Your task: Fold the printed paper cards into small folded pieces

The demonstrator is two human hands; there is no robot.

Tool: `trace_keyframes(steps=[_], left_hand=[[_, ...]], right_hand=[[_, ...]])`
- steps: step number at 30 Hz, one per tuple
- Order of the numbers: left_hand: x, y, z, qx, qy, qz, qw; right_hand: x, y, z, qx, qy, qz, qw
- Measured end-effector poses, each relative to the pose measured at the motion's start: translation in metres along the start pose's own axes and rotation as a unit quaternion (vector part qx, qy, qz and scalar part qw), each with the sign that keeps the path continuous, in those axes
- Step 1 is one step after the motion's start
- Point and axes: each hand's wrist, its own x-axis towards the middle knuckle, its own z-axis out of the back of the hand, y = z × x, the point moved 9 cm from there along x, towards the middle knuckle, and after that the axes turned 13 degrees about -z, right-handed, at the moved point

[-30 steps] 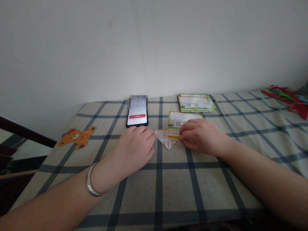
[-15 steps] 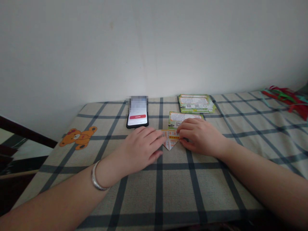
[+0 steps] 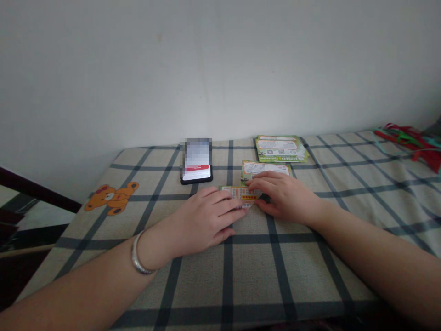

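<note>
A small printed paper leaflet (image 3: 248, 197), orange and white with a pointed folded part, lies on the tablecloth between my hands. My left hand (image 3: 206, 218) rests over its left side, fingers stretched out and pressing it down. At its right edge, my right hand (image 3: 284, 196) has thumb and fingers closed on the paper. Much of the leaflet is hidden under the fingers. Just behind, partly covered by my right hand, is a flat green-edged leaflet (image 3: 265, 167).
A stack of similar leaflets (image 3: 280, 149) lies farther back, near the wall. The phone (image 3: 197, 171) with a lit screen is behind my left hand. An orange bear cutout (image 3: 112, 199) lies at the left. Red and green strips (image 3: 413, 142) are heaped at the far right.
My left fingers have slid right across the leaflet, covering its pointed tip. More of its upper left edge now shows. My right hand has shifted slightly left.
</note>
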Motion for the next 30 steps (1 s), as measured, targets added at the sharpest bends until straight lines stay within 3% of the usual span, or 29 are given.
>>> trace_keyframes(steps=[14,23,30], left_hand=[[0.0021,-0.0013,0.0025,0.016,0.000,-0.017,1.000],[-0.0009,-0.0015,0.0058,0.011,-0.040,-0.037,0.998],[-0.0010,0.0037,0.0061,0.021,-0.041,-0.003,0.999]], right_hand=[[-0.0001,-0.0021,-0.0014,0.034,-0.017,-0.018,0.999],[-0.0010,-0.0034,-0.0059,0.085,0.006,-0.015,0.996],[0.0020,-0.0072,-0.0018,0.158,0.016,-0.039,0.987]])
